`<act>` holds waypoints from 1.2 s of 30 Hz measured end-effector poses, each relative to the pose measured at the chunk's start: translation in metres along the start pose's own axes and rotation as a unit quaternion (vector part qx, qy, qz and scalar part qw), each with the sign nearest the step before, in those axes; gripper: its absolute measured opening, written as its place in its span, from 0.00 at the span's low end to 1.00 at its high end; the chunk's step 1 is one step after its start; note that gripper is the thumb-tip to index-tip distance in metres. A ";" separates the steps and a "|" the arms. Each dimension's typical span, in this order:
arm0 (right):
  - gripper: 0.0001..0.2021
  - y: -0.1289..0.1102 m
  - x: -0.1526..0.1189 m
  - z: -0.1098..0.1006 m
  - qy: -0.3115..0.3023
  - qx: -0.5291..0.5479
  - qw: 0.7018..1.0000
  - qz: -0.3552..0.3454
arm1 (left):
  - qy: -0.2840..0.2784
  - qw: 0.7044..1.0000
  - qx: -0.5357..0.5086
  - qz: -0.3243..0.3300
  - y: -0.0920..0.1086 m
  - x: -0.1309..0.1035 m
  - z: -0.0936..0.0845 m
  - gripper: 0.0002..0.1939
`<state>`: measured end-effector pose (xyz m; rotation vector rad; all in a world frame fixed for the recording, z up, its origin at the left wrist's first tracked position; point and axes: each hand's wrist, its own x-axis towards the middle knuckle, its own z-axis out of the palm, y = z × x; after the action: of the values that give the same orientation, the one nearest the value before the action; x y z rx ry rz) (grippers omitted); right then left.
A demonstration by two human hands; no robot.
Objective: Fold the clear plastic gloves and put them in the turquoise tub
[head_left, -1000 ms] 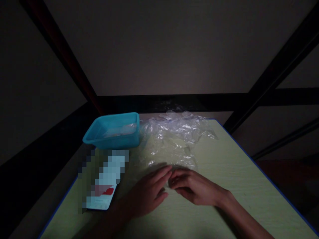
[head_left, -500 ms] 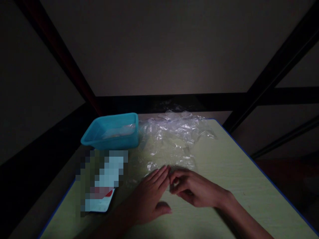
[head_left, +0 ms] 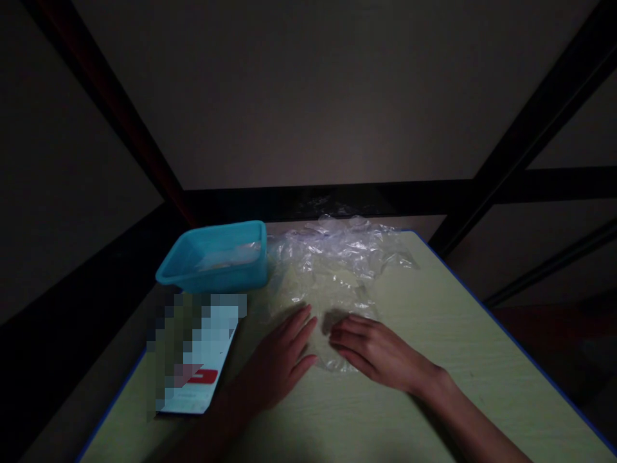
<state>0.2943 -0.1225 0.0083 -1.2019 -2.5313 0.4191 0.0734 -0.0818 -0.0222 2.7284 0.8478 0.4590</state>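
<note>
Two bare hands work low over a pale table with a faint streaky grain and a smooth blue edge [head_left: 475,296]. At the left lies a flat phone [head_left: 200,392], its lit screen glossy and pale with a red bar, the rest lost under blurred blocks. Just beyond it sits a blue plastic tub [head_left: 226,278], oblong with rounded corners and a rolled rim, holding some whitish, filmy pieces [head_left: 231,256] too dim to make out. Right of the tub, thin clear plastic [head_left: 354,247] spreads from the table's far edge towards the hands, crumpled into shiny creases at the back and flatter in front, with a wrinkled edge showing between and below the fingers. The left hand [head_left: 286,357] lies over its near left part, its grip wide, fingers stretched and thumb apart, with nothing grasped. The right hand [head_left: 369,347] is at the near right part, fingers bent and close together; whether this grip pinches the plastic or merely rests there, I cannot tell.
</note>
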 end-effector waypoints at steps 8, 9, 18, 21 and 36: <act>0.12 -0.003 0.000 0.005 -0.020 -0.008 0.999 -0.030 | 0.087 0.996 0.002 -0.015 0.001 0.001 0.001 0.19; 0.11 -0.004 0.000 0.004 -0.024 0.001 0.999 -0.034 | 0.108 0.994 0.007 -0.017 0.000 0.001 0.000 0.18; 0.09 -0.017 -0.005 0.008 -0.075 0.056 0.990 -0.109 | 0.103 0.994 0.020 0.035 0.005 0.005 -0.010 0.14; 0.09 -0.016 -0.003 0.010 -0.017 0.099 0.992 -0.072 | 0.029 0.995 0.015 0.092 0.010 0.009 -0.010 0.14; 0.16 0.024 0.020 0.025 0.180 0.192 0.943 0.206 | -0.076 0.990 0.004 0.120 0.022 0.010 -0.007 0.15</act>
<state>0.2891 -0.0960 -0.0210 -1.4828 -1.7843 0.6816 0.0899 -0.0930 -0.0066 2.8412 0.4853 0.2877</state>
